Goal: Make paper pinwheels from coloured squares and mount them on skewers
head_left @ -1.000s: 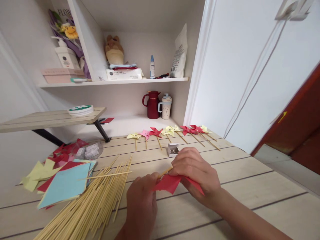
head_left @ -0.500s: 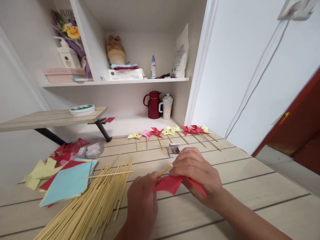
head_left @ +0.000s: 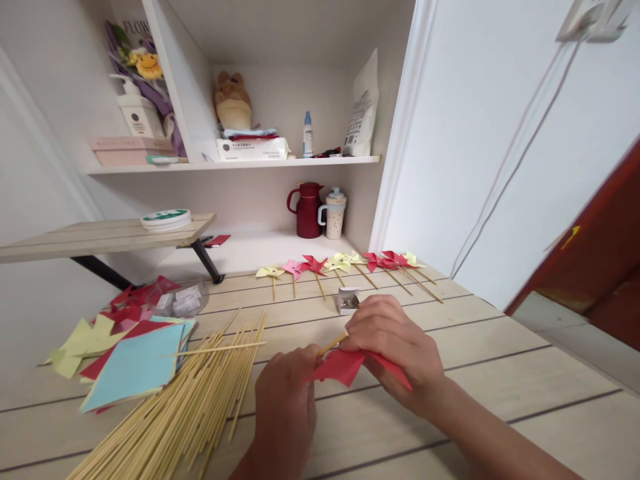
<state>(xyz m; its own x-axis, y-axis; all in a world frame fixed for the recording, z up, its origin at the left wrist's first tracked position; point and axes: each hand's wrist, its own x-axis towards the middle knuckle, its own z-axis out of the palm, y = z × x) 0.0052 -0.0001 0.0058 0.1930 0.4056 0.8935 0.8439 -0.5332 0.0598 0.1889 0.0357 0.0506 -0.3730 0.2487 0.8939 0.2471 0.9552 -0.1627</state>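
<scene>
On the wooden table: one person is working with two bare hands, and both hands meet over one red paper pinwheel (head_left: 350, 365).
Red pinwheel: it is just above the table (head_left: 500, 347), near the front edge, between the two hands; its folded paper shows below the fingers.
Stick in the hands: one thin wooden stick (head_left: 333, 344) comes out up and to the left from between the hands, its tip free in the air.
Left hand (head_left: 285, 407): it comes from below with the back of the hand toward me, fingers curled; the fingertips pinch the left side of the red paper.
Right hand (head_left: 393, 347): it comes from the lower right, the forearm lying across the table; the hand is arched over the red paper, fingers bent down, gripping the paper and the stick end from above.
Finished pinwheels (head_left: 345, 263): I count about eight in one row at the far side of the table, yellow, pink and red, each on its own stick; some overlap, so the count is not sure.
Loose sticks (head_left: 190, 407): one big heap to the left of the hands, too many to count.
Paper sheets (head_left: 133, 363): one pile at the left, blue on top, red and yellow below.
Small box (head_left: 349, 300): one, open, just behind the right hand.
Alcove behind the table: one dark red jug (head_left: 306, 210) and one speckled cup (head_left: 333, 213), side by side.
</scene>
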